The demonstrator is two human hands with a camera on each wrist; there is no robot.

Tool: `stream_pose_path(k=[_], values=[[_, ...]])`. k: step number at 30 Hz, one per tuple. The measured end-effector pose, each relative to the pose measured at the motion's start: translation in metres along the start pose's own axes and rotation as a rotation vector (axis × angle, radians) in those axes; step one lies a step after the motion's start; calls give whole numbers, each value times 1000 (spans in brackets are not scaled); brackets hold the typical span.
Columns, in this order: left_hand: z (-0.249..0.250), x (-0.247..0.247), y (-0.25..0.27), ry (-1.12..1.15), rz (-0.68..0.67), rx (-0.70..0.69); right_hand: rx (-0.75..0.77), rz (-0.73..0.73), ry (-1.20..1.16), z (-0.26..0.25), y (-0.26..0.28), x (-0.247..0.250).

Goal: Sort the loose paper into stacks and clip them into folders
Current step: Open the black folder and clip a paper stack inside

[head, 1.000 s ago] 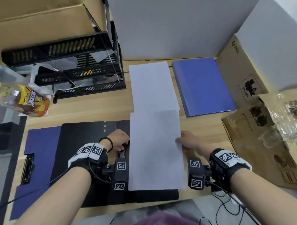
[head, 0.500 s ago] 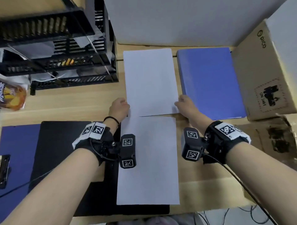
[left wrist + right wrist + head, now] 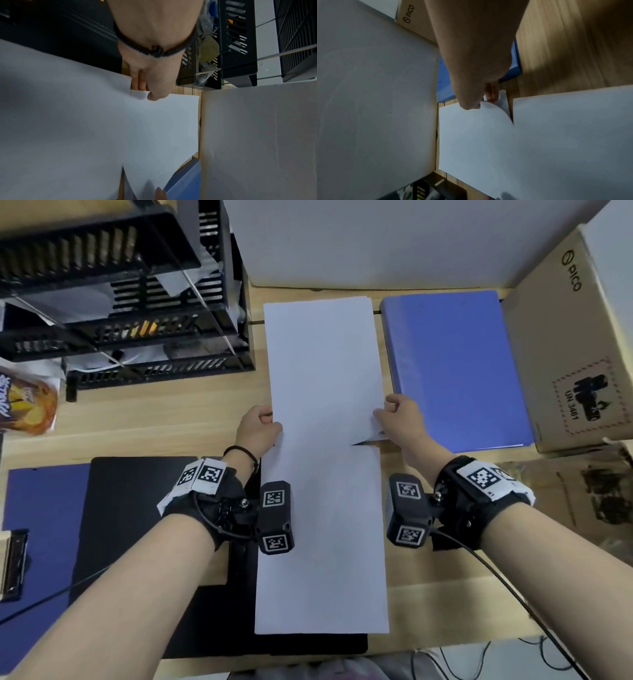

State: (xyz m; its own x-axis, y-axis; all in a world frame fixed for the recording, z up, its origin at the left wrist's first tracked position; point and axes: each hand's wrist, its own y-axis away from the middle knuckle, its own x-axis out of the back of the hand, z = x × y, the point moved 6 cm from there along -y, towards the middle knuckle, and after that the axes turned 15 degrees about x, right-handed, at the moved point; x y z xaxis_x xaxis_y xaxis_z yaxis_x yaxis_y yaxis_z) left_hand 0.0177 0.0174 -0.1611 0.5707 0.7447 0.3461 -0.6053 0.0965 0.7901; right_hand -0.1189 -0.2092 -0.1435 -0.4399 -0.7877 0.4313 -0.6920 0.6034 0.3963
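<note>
A white paper stack (image 3: 323,364) lies on the wooden desk, far centre. My left hand (image 3: 272,419) pinches its left edge by the near corner, thumb on top (image 3: 150,94). On the other side my right hand (image 3: 378,414) pinches the right edge and lifts the top sheet's near right corner (image 3: 488,112), which curls up. Another white sheet (image 3: 325,542) lies nearer me, over the right side of an open black folder (image 3: 137,525). A closed blue folder (image 3: 452,364) sits right of the far stack.
Another blue folder (image 3: 41,525) with a metal clip (image 3: 13,563) lies at far left under the black one. A black tiered tray rack (image 3: 120,320) stands back left, beside a snack bag (image 3: 27,402). A cardboard box (image 3: 575,354) and crumpled packaging (image 3: 599,491) are on the right.
Both hands left the near sheet and reached forward to the far stack. They now pinch its side edges, and the near right corner has risen.
</note>
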Motion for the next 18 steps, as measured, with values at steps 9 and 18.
stream_pose_path(k=[9,18], values=[[6,8,16,134,-13,-46,-43,7,-391,-3,5,-8],[18,8,58,355,-238,-122,42,48,-406,-7,84,20]])
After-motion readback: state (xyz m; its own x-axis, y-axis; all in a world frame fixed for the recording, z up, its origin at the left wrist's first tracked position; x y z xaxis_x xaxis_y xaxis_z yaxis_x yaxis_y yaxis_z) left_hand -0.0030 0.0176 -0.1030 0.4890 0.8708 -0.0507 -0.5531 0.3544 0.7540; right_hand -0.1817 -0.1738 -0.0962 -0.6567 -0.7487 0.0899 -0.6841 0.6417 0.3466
